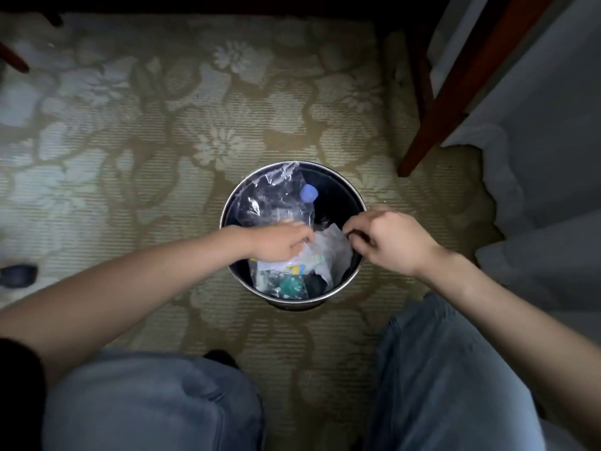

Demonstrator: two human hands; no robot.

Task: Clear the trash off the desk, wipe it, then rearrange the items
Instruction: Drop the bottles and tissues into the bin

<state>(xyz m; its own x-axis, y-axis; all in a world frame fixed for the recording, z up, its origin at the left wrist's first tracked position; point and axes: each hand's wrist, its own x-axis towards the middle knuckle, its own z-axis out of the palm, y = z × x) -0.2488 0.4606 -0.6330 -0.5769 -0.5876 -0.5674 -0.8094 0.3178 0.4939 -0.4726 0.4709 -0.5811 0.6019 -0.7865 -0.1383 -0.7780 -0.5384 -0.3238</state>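
Head view, looking straight down: round metal bin (353, 193) stands on floral carpet (130, 131). Inside it lie the trash: a clear plastic bottle (270, 203) with blue cap (308, 193) at the far-left side, crumpled white paper (336, 255) at the near-right, and a yellow-blue wrapper (296, 270) near the front. Left hand (279, 242) is over the bin's left edge, fingers reaching down onto the paper and blurred; grip cannot be told. Right hand (395, 240) is above the bin's right rim, fingers curled in, nothing seen between them. Wooden leg (455, 102) stands beyond the bin, to its right.
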